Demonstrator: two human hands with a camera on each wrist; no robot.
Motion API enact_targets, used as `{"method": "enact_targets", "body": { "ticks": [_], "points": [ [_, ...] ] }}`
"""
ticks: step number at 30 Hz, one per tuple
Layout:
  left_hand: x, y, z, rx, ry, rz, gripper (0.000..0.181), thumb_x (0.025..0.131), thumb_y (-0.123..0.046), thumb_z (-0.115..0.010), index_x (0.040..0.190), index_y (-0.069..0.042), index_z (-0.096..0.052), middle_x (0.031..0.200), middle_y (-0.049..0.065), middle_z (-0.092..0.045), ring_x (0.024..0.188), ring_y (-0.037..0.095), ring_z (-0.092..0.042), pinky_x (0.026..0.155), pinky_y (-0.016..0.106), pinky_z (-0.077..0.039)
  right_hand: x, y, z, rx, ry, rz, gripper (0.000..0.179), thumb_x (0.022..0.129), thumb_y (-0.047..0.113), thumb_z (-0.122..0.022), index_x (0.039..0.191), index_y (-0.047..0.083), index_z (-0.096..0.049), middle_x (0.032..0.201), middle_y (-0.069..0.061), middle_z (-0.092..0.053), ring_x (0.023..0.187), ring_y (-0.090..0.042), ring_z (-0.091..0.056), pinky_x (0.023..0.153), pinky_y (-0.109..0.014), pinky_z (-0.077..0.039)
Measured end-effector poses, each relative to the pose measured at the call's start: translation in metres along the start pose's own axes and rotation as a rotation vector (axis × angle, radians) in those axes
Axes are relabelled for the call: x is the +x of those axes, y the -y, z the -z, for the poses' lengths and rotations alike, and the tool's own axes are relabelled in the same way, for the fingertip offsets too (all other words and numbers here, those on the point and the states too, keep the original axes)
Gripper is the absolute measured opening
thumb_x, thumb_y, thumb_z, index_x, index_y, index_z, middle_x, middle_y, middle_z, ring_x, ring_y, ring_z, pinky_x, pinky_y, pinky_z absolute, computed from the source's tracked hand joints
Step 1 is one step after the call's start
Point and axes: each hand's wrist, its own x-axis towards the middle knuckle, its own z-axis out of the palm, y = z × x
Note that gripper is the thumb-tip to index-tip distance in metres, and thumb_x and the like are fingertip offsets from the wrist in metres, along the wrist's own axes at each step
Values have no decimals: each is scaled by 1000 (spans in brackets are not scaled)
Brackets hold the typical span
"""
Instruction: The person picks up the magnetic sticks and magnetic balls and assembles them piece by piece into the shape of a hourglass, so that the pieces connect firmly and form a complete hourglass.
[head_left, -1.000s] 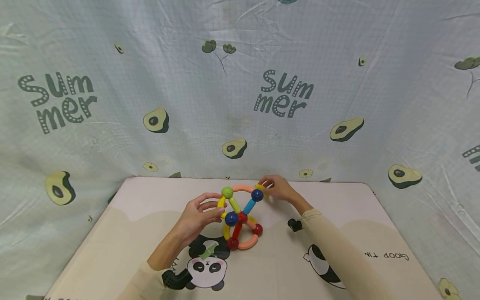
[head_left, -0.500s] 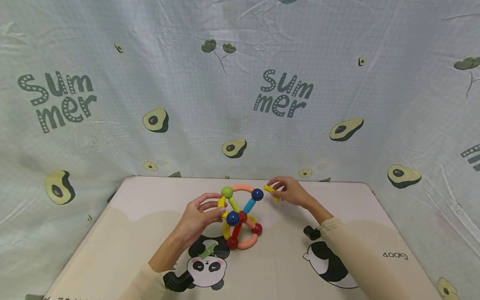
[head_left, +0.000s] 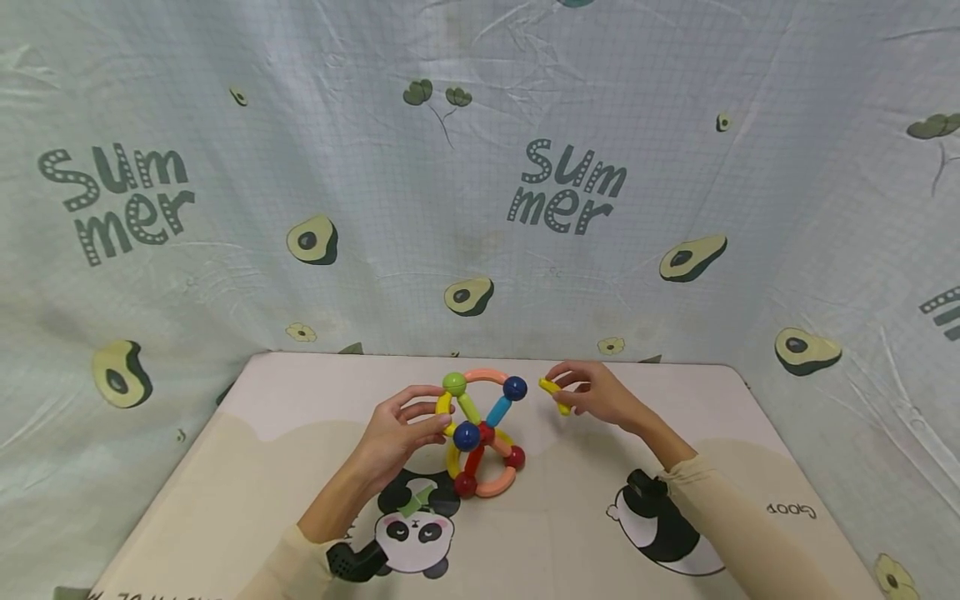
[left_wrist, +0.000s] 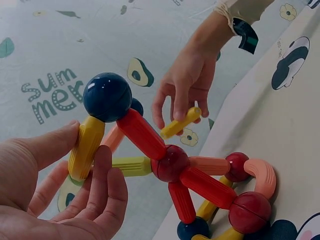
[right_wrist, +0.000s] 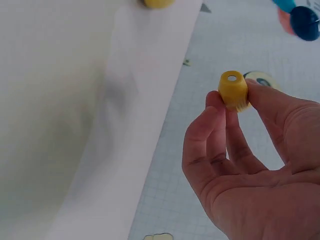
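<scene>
A magnetic ball-and-stick structure stands mid-table, with a red center ball (left_wrist: 171,163), blue balls (head_left: 467,437), a green ball (head_left: 454,384) and colored sticks between them. My left hand (head_left: 399,429) pinches a curved yellow stick (left_wrist: 86,148) on its left side, between thumb and fingers, just below a blue ball in the left wrist view. To the right of the structure and apart from it, my right hand (head_left: 596,394) pinches a loose curved yellow stick (head_left: 556,396). The right wrist view shows this stick's end (right_wrist: 233,90) between thumb and fingertips.
Below, red balls (head_left: 466,485) and curved pink and yellow sticks form a ring at the structure's base. The pale table mat (head_left: 300,467) carries panda prints. Behind it hangs a curtain (head_left: 375,167) with avocado prints.
My right hand has drawn the curved yellow stick away from the upper blue ball, to the right and slightly toward me. My left hand keeps its hold and has hardly moved.
</scene>
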Motion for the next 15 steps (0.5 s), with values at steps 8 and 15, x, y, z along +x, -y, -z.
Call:
{"method": "enact_targets", "body": {
  "ticks": [8, 15],
  "points": [
    [0, -1, 0, 8, 1, -6, 48, 95, -8, -74, 138, -1, -54, 122, 22, -66, 100, 24, -70, 89, 35, -58, -22, 24, -4, 92, 14, 27, 30, 95, 20, -75, 124, 14, -68, 121, -15, -68, 84, -27, -72, 71, -38, -60],
    [1, 0, 0, 5, 9, -7, 48, 95, -8, -74, 138, -1, -53, 126, 27, -64, 99, 24, -70, 89, 34, -58, -34, 37, -11, 122, -10, 59, 31, 95, 20, -75, 124, 11, -69, 121, -15, -68, 82, -27, -72, 68, -35, -60]
  ]
}}
